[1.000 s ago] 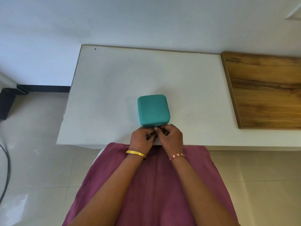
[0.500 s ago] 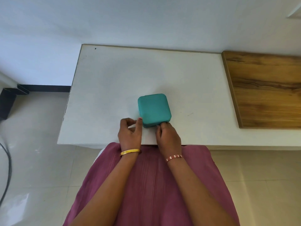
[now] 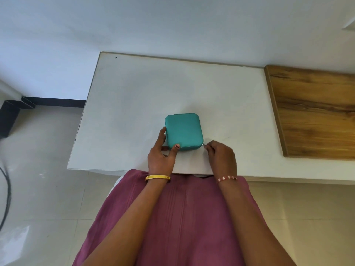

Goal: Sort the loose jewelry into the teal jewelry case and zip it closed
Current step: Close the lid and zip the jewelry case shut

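Two hands are shown at the near edge of a white counter (image 3: pixel 134 89), both in contact with a teal jewelry case (image 3: pixel 183 130). The fingers (image 3: pixel 208 147) of the right hand (image 3: pixel 221 158) are pinched together on a small silver zipper pull (image 3: pixel 203 145) at the near right corner of the case; the rest of that hand is curled and rests on the counter just beside the case. The left hand (image 3: pixel 160 156) is spread open against the near left corner: its thumb (image 3: pixel 175 148) is pressed on the near side wall, and its fingers are laid along the left side wall, so that the corner is braced rather than enclosed. The lid of the case is seen lying flat on the base, with no gap visible along the near edge. How far the zipper is run along the right and far sides cannot be told from this view. The case is seated upright on the counter, near its front edge and roughly midway across the white surface. A gold bangle (image 3: pixel 157 177) is worn on the left wrist and a pink-and-white beaded bracelet (image 3: pixel 227 178) on the right. A maroon garment (image 3: pixel 172 217) is seen below the forearms. A wooden panel (image 3: pixel 311 112) is set on the counter at the right, well apart from the case. A pale tiled floor (image 3: pixel 38 169) and a dark cable (image 3: pixel 5 189) are visible at the left.
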`<action>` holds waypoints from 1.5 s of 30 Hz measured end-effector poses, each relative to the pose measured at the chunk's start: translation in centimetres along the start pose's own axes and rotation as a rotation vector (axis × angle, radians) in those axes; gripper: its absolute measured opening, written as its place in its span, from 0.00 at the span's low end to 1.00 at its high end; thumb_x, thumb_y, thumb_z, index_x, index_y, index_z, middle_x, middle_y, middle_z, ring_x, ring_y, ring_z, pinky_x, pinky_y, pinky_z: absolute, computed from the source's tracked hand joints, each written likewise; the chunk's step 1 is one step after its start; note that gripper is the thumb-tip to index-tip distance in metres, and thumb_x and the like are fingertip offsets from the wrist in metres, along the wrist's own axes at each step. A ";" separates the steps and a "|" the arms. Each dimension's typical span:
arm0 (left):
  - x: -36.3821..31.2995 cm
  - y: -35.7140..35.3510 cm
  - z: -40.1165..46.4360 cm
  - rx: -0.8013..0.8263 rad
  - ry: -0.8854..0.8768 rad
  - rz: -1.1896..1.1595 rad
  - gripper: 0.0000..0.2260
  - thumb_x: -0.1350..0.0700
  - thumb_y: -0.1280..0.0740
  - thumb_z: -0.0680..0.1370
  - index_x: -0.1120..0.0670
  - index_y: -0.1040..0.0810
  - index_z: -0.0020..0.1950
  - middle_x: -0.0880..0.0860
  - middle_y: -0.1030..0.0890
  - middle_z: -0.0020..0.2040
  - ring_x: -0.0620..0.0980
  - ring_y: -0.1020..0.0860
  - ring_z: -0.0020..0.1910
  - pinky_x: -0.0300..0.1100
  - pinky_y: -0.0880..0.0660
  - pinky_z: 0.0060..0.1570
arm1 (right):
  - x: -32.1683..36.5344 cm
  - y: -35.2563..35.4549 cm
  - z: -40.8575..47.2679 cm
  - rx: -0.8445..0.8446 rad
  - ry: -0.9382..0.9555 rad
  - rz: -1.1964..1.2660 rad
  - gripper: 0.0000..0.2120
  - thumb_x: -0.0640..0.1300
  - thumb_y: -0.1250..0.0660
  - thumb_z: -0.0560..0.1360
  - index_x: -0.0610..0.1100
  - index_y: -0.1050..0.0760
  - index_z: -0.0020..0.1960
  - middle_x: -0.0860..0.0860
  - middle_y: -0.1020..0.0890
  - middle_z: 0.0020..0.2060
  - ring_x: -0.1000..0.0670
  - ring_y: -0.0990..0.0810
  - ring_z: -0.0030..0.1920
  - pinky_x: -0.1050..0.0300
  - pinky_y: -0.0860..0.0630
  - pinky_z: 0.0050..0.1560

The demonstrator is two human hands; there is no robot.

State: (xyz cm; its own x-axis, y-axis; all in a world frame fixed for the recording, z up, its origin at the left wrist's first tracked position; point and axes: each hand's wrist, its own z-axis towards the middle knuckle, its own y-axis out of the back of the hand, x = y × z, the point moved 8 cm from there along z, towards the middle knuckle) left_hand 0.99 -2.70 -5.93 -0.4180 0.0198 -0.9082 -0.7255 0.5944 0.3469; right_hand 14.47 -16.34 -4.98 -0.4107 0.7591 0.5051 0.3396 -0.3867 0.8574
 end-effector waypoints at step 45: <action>0.3 4.6 3.0 -0.008 0.091 0.041 0.24 0.62 0.33 0.73 0.52 0.32 0.68 0.55 0.24 0.64 0.52 0.23 0.59 0.37 0.31 0.58 | 7.2 -4.6 0.1 0.110 -0.120 0.718 0.31 0.34 0.34 0.73 0.43 0.40 0.72 0.49 0.30 0.68 0.57 0.30 0.59 0.72 0.34 0.56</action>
State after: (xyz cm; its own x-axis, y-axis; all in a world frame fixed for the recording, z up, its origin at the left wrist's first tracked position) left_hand -0.81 2.47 -5.31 -0.4952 -0.0298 -0.8683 -0.7111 0.5880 0.3854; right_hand 10.06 -9.08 -5.27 0.0380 0.3936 0.9185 0.5757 -0.7599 0.3018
